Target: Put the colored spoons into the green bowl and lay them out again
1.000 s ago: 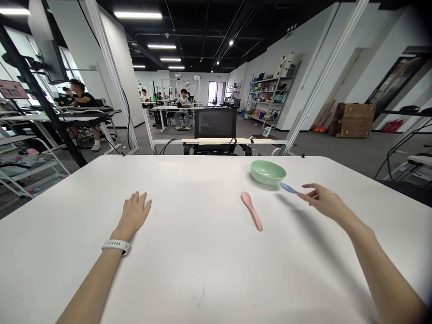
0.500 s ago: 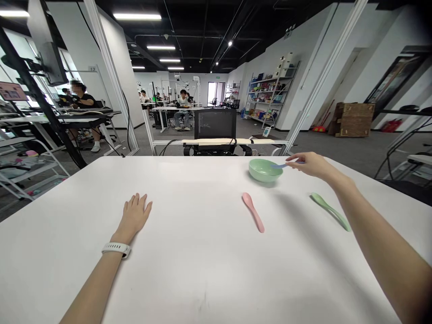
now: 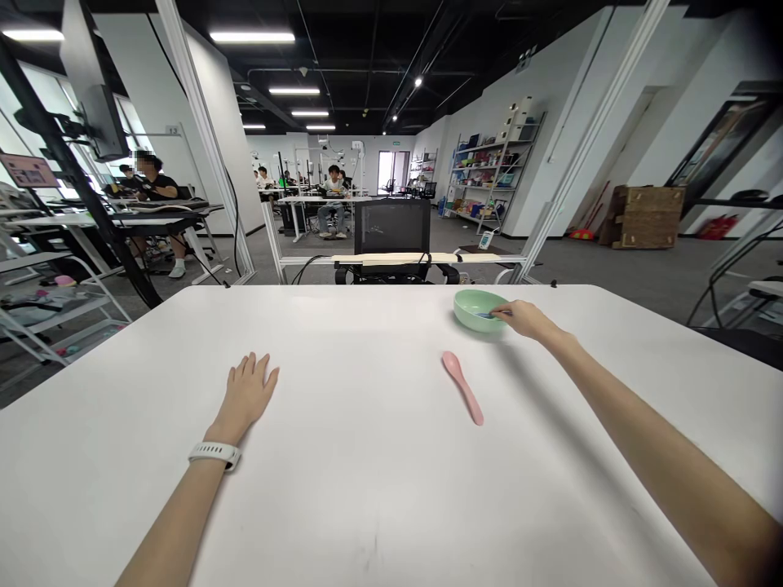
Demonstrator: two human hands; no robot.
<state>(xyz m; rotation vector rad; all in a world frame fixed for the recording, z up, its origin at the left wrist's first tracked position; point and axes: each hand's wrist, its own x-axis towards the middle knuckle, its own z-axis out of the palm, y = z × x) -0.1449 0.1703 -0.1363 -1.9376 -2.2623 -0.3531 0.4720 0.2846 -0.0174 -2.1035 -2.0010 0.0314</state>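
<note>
While the right hand (image 3: pixel 527 319) grips it, a plastic spoon (image 3: pixel 486 315) enters a green bowl (image 3: pixel 474 319)

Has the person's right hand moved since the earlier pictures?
Yes: the right hand has moved left, from well right of the pale green plastic bowl to its rim, holding a blue plastic spoon in the bowl.

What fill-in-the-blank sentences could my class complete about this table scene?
1. The bowl in which the right hand holds a blue spoon is ____.
2. The spoon lying on the table is ____.
3. A white wristband is worn on the person's ____ wrist.

Answers: green; pink; left.
</note>
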